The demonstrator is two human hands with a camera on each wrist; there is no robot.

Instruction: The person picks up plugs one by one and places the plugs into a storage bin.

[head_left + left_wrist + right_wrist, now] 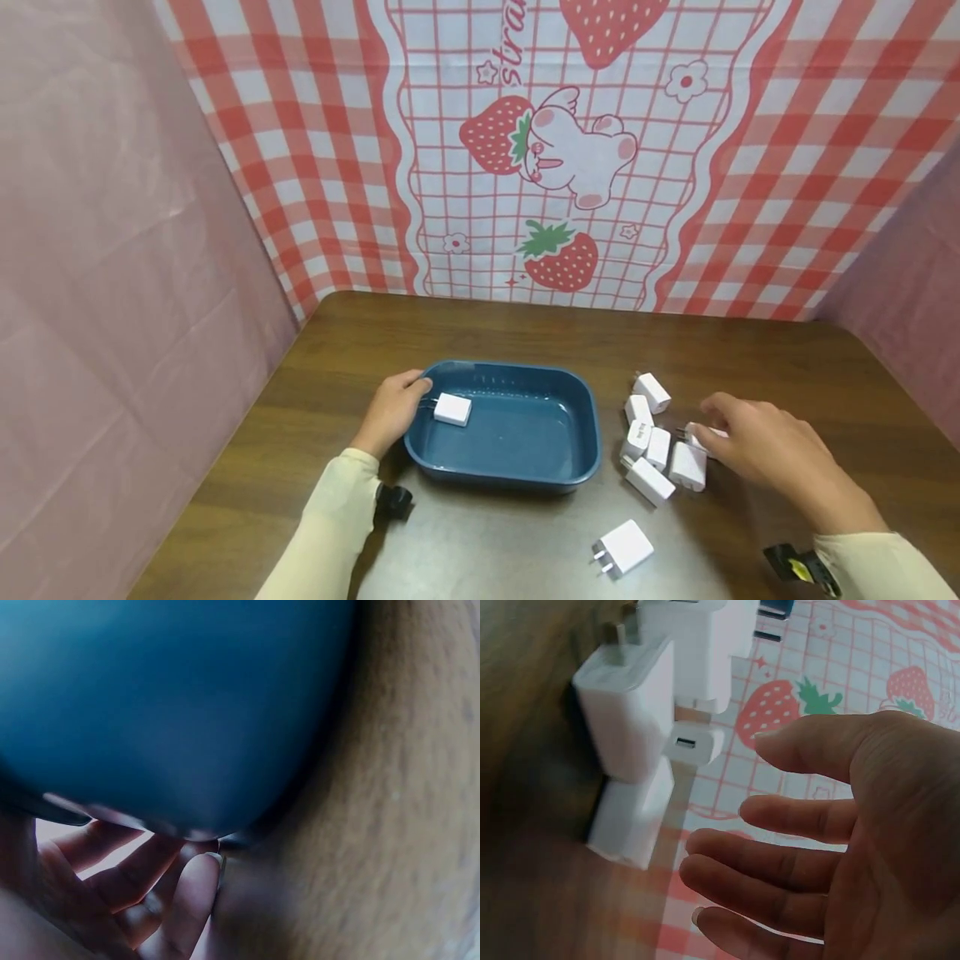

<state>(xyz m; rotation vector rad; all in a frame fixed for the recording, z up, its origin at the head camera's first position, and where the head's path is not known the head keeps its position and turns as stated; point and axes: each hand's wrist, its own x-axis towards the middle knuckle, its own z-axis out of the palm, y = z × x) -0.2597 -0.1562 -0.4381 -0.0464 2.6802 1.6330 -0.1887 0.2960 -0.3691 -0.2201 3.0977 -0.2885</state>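
A wooden table (255, 483) supports a blue tray (517, 437). The left hand (393, 408) grips the tray's left rim. The right hand (768, 442) is released, fingers spaced, beside a group of white chargers (688, 467). In the right wrist view, a ported charger (696, 744) faces the thumb tip across a gap. One charger (453, 409) lies inside the tray, prongs toward the left thumb.

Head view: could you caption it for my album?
Left hand gripping a blue tray, right hand near clustered white chargers.
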